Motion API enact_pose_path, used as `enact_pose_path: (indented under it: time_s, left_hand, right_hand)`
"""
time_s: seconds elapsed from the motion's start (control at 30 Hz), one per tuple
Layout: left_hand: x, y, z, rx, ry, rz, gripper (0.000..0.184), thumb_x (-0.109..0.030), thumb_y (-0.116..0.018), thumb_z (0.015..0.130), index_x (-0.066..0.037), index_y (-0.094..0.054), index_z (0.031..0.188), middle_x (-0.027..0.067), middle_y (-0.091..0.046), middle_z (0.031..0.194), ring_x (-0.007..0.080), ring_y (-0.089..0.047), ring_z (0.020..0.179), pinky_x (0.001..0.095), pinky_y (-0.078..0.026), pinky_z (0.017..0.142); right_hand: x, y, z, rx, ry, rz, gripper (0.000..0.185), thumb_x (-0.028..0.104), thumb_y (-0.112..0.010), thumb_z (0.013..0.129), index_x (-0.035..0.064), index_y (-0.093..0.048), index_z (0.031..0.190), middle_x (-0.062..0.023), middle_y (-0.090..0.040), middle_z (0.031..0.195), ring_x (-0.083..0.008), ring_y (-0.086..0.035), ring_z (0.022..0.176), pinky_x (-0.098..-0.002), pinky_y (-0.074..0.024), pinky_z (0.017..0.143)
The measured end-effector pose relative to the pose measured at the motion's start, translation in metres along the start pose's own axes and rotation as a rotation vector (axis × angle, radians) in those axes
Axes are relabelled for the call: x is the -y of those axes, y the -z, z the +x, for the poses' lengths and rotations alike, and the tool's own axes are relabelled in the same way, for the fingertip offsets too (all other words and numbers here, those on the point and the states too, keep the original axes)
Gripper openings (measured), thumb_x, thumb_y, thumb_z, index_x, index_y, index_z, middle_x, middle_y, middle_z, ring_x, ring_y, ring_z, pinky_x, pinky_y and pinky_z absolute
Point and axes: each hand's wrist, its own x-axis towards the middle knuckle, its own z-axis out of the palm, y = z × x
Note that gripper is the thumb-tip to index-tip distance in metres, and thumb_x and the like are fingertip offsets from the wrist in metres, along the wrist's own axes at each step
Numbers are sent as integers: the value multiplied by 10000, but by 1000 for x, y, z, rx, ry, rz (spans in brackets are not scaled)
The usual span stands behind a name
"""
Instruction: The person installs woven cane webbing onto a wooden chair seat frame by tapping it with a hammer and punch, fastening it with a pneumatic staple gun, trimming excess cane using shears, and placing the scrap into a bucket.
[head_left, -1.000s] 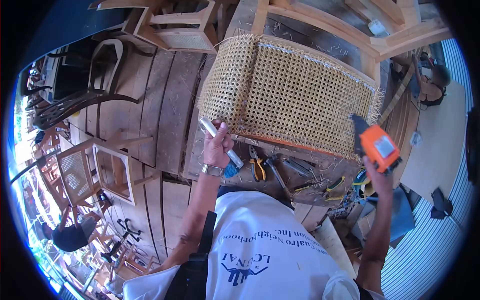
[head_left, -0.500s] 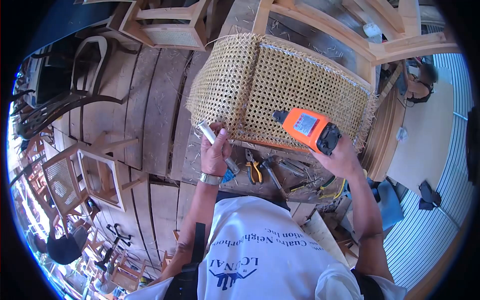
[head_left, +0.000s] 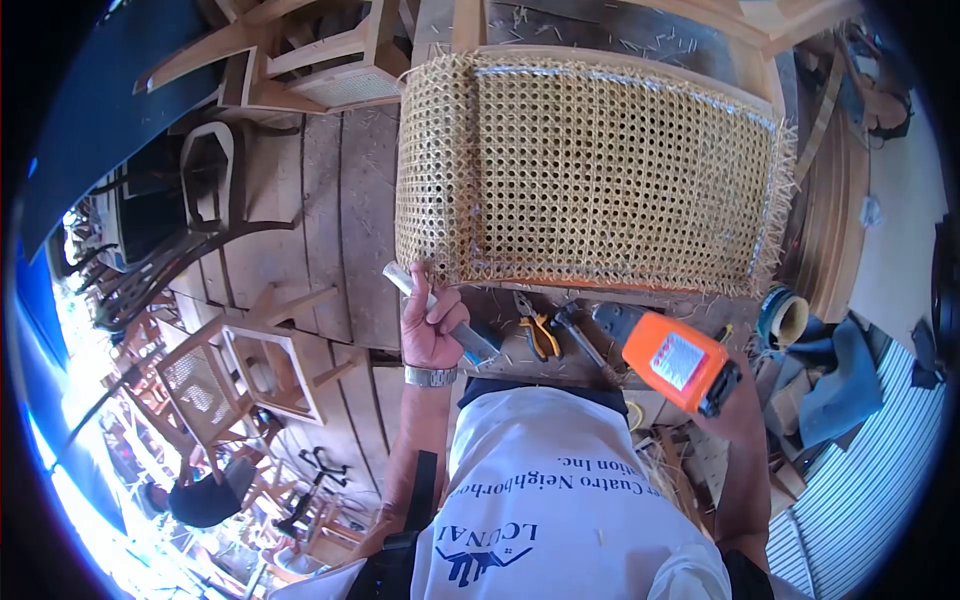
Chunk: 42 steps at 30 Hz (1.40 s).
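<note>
A woven cane panel [head_left: 620,180] with frayed edges covers a wooden frame on the bench. My left hand [head_left: 432,328] is closed around a pale, rod-like tool [head_left: 400,279] at the panel's lower left corner. Its lower end looks flat and grey. My right hand [head_left: 735,400] is wrapped round an orange power tool [head_left: 680,360], below the panel's lower right part and apart from it. Yellow-and-black pliers [head_left: 539,330] and a hammer [head_left: 588,345] lie on the bench between my hands.
Unfinished wooden chairs [head_left: 270,370] stand at the left, near dark curved chair parts [head_left: 215,185]. A person [head_left: 208,495] is at the lower left, another [head_left: 880,100] at the upper right. A tape roll [head_left: 788,318] and blue material [head_left: 845,385] lie right.
The orange tool in my right hand swung left over the panel, then came down and right, off it. My left hand keeps its hold at the corner. The view has shifted.
</note>
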Motion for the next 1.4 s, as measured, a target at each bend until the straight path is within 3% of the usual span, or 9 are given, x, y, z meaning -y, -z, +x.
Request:
enact_pose_path:
  time_s: [0.17, 0.3, 0.6, 0.73, 0.87, 0.97, 1.13, 1.4]
  left_hand:
    - [-2, 13, 6, 41, -47, 87, 225, -265, -624, 1029, -195, -681, 1235, -13, -620, 950, 31, -409, 565, 185, -305, 455]
    - [1, 4, 7, 3, -75, 167, 216, -264, -615, 1035, -207, -664, 1237, -75, -574, 870, 33, -408, 570, 187, -306, 459]
    - [15, -3, 7, -107, -201, 479, 329, -230, -651, 1017, -157, -554, 1322, -67, -504, 794, 42, -416, 539, 213, -287, 436]
    - [15, -4, 7, -103, -210, 586, 358, -231, -663, 1008, -145, -548, 1336, -71, -481, 725, 45, -392, 496, 221, -273, 427]
    - [10, -3, 6, -91, -193, 635, 381, -223, -668, 1002, -127, -544, 1349, -61, -462, 641, 46, -374, 469, 228, -265, 422]
    - [5, -3, 7, -89, -173, 634, 393, -204, -666, 1003, -105, -536, 1360, -52, -466, 597, 47, -366, 453, 233, -250, 414]
    - [-3, 10, 12, 2, -124, 629, 400, -204, -678, 997, -92, -542, 1356, -64, -476, 607, 39, -373, 452, 229, -252, 413]
    - [-16, 2, 10, 17, -33, 704, 439, -239, -690, 989, -67, -542, 1364, -58, -506, 653, 41, -412, 470, 212, -284, 429]
  right_hand:
    - [12, 7, -2, 23, -120, 298, 483, 112, -878, 682, -9, -713, 1119, -119, -753, 1028, -199, -726, 929, -329, -542, 847]
    - [-15, 6, -17, 54, 35, 70, 451, 101, -857, 693, 8, -719, 1112, -115, -755, 973, -180, -728, 867, -320, -544, 779]
    - [20, 25, 18, 113, -108, 240, 443, 93, -839, 696, 35, -714, 1118, -145, -740, 916, -295, -737, 820, -336, -544, 747]
    - [82, 30, 65, 72, 78, -16, 450, 98, -790, 748, 75, -698, 1188, -187, -730, 955, -379, -717, 853, -393, -562, 764]
    - [109, 8, 115, 179, 25, -99, 356, 87, -727, 784, 76, -695, 1139, -214, -708, 915, -418, -688, 868, -438, -559, 769]
    - [123, -6, 153, 307, 61, -245, 289, 98, -705, 790, 43, -680, 1072, -235, -695, 871, -433, -679, 858, -447, -553, 759]
    - [131, -27, 189, 292, 42, -222, 227, 133, -709, 782, 11, -679, 972, -237, -678, 817, -406, -693, 807, -431, -542, 718]
    - [142, -48, 201, 271, 51, -393, 261, 102, -724, 789, 47, -696, 1043, -211, -705, 873, -401, -700, 845, -429, -554, 740]
